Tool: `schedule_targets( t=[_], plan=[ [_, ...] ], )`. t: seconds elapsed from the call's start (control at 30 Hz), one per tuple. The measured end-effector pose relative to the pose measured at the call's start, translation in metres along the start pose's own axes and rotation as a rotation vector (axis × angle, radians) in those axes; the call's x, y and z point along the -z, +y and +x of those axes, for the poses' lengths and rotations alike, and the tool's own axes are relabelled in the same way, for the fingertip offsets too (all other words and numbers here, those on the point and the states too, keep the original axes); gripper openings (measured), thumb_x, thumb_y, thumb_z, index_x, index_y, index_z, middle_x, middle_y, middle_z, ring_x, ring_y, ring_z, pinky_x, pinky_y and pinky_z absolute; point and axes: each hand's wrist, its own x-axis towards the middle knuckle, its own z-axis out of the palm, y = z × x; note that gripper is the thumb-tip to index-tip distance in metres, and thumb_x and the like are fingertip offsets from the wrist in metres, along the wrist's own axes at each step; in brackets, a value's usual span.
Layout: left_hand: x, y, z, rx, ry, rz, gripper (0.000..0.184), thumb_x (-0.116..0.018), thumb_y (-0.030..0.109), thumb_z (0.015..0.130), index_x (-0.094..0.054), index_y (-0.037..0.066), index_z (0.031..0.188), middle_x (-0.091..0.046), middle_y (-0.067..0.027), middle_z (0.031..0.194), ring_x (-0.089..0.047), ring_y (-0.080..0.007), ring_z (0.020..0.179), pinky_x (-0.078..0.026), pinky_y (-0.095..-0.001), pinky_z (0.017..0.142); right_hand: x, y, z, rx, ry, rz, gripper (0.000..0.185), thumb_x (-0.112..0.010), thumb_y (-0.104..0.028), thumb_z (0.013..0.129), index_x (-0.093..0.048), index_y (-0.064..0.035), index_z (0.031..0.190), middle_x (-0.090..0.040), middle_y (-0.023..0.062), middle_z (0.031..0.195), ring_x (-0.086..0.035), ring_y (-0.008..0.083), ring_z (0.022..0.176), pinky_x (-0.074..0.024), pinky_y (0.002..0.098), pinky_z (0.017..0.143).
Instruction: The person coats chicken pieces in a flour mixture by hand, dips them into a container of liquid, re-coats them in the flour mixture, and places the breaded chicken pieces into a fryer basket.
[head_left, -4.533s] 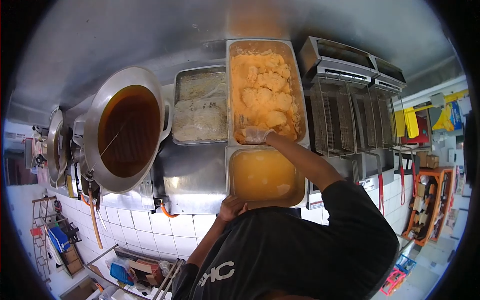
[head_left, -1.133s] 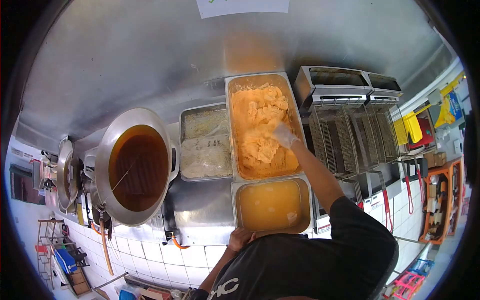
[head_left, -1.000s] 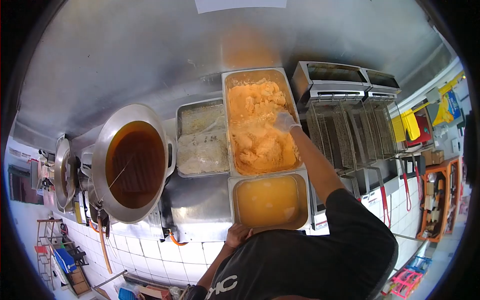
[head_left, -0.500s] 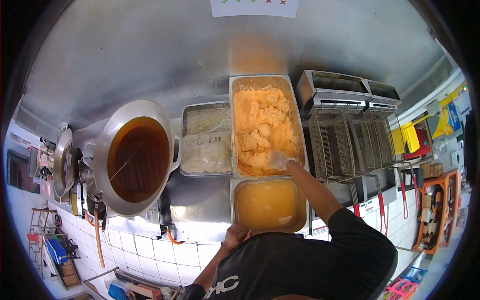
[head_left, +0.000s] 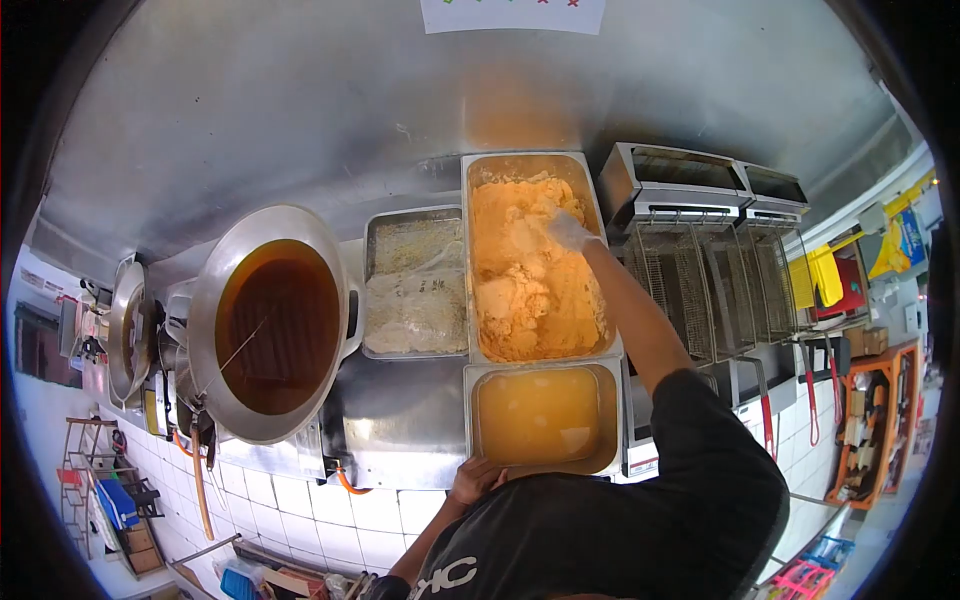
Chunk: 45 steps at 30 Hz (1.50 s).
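Observation:
My right hand [head_left: 572, 232], in a clear glove, is over the right side of a deep metal tray [head_left: 592, 185] of orange flour with coated lumps [head_left: 525, 290]. Motion blurs its fingers, so I cannot make out whether it holds anything. My left hand [head_left: 476, 480] rests at the front left corner of a smaller metal pan [head_left: 612, 420] of yellow-orange liquid [head_left: 540, 410], its fingers bent near the rim. What they grip, if anything, is hidden. Left of the flour stands a shallow tray [head_left: 415, 355] with pale crumbs under plastic film.
A large wok [head_left: 210, 300] of dark brown oil, with a thin rod across it, stands at the left. Fryer baskets [head_left: 675, 280] with red handles [head_left: 768, 425] are at the right. A metal wall [head_left: 350, 90] rises behind.
Over the last half second my right hand has moved from the front of the flour tray toward its back, and the coated lumps have shifted. My left hand has stayed at the pan's corner.

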Motion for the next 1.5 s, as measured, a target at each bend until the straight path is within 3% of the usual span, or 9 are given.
schedule_targets(
  t=[0.13, 0.3, 0.4, 0.63, 0.67, 0.87, 1.0, 1.17, 1.5],
  plan=[
    [-0.002, -0.002, 0.006, -0.067, 0.066, 0.010, 0.007, -0.076, 0.008, 0.087, -0.071, 0.007, 0.083, -0.068, -0.0067, 0.077, -0.066, -0.0253, 0.067, -0.050, -0.0368, 0.059, -0.027, 0.029, 0.052, 0.084, -0.012, -1.206, 0.067, -0.043, -0.053, 0.105, -0.044, -0.0091, 0.156, -0.044, 0.0153, 0.159, -0.050, 0.0308, 0.136, -0.0424, 0.0442, 0.113],
    [-0.008, -0.004, -0.004, -0.059, 0.116, 0.014, 0.010, -0.077, 0.008, 0.087, -0.070, 0.008, 0.080, -0.065, -0.0058, 0.073, -0.064, -0.0232, 0.062, -0.048, -0.0363, 0.057, -0.074, 0.024, 0.019, 0.153, 0.069, -0.931, 0.064, -0.050, -0.051, 0.099, -0.058, 0.0021, 0.134, -0.067, 0.0210, 0.123, -0.065, 0.0346, 0.109, -0.0507, 0.0499, 0.093],
    [-0.007, -0.003, -0.003, -0.028, 0.030, 0.008, 0.010, -0.078, 0.008, 0.086, -0.070, 0.008, 0.079, -0.066, -0.0058, 0.074, -0.063, -0.0228, 0.061, -0.048, -0.0357, 0.055, -0.086, 0.053, 0.013, 0.099, -0.135, -0.941, 0.073, -0.043, -0.059, 0.102, -0.042, -0.0125, 0.158, -0.040, 0.0140, 0.163, -0.049, 0.0329, 0.140, -0.0423, 0.0485, 0.114],
    [0.001, -0.001, 0.006, -0.058, 0.042, 0.018, 0.009, -0.076, 0.008, 0.085, -0.070, 0.008, 0.078, -0.065, -0.0062, 0.072, -0.063, -0.0241, 0.062, -0.047, -0.0372, 0.056, -0.133, 0.149, -0.036, 0.465, 0.025, -0.856, 0.039, -0.052, -0.039, 0.103, -0.064, -0.0052, 0.116, -0.067, 0.0116, 0.101, -0.058, 0.0233, 0.078, -0.0492, 0.0447, 0.073],
    [-0.001, 0.001, 0.004, -0.055, 0.042, 0.002, 0.009, -0.076, 0.008, 0.085, -0.070, 0.008, 0.078, -0.065, -0.0062, 0.072, -0.063, -0.0242, 0.062, -0.048, -0.0374, 0.056, -0.129, 0.141, -0.046, 0.291, -0.320, -1.054, 0.032, -0.052, -0.033, 0.104, -0.063, -0.0034, 0.107, -0.064, 0.0112, 0.091, -0.054, 0.0214, 0.075, -0.0454, 0.0431, 0.069],
    [-0.005, -0.001, -0.001, -0.028, 0.037, 0.004, 0.011, -0.076, 0.012, 0.087, -0.071, 0.009, 0.077, -0.064, -0.0046, 0.071, -0.062, -0.0242, 0.061, -0.048, -0.0377, 0.056, -0.088, 0.135, -0.016, 0.122, -0.452, -0.852, 0.061, -0.059, -0.044, 0.101, -0.046, -0.0007, 0.143, -0.059, 0.0195, 0.135, -0.058, 0.0330, 0.115, -0.0456, 0.0467, 0.101],
    [-0.005, -0.003, -0.002, -0.005, 0.021, 0.022, 0.012, -0.077, 0.011, 0.087, -0.071, 0.010, 0.076, -0.063, -0.0036, 0.069, -0.063, -0.0229, 0.061, -0.049, -0.0375, 0.056, -0.062, 0.193, 0.094, 0.704, 0.121, -0.730, 0.040, -0.055, -0.033, 0.103, -0.053, 0.0020, 0.123, -0.061, 0.0183, 0.114, -0.059, 0.0312, 0.103, -0.0480, 0.0465, 0.091],
    [0.000, -0.003, -0.003, 0.022, -0.044, 0.029, 0.011, -0.080, 0.012, 0.086, -0.074, 0.012, 0.078, -0.070, -0.0023, 0.075, -0.067, -0.0199, 0.065, -0.053, -0.0347, 0.058, 0.030, 0.069, 0.136, 0.304, 0.280, -1.290, 0.031, -0.052, -0.022, 0.102, -0.071, 0.0019, 0.103, -0.071, 0.0176, 0.101, -0.069, 0.0342, 0.094, -0.0552, 0.0464, 0.082],
    [-0.007, -0.007, -0.007, -0.031, 0.043, 0.036, 0.010, -0.080, 0.014, 0.087, -0.073, 0.012, 0.080, -0.069, -0.0027, 0.074, -0.067, -0.0199, 0.065, -0.050, -0.0355, 0.057, -0.069, 0.100, 0.118, 0.637, 0.272, -1.355, 0.019, -0.059, -0.015, 0.095, -0.075, -0.0072, 0.089, -0.068, 0.0098, 0.091, -0.063, 0.0286, 0.085, -0.0496, 0.0448, 0.078]
  ],
)
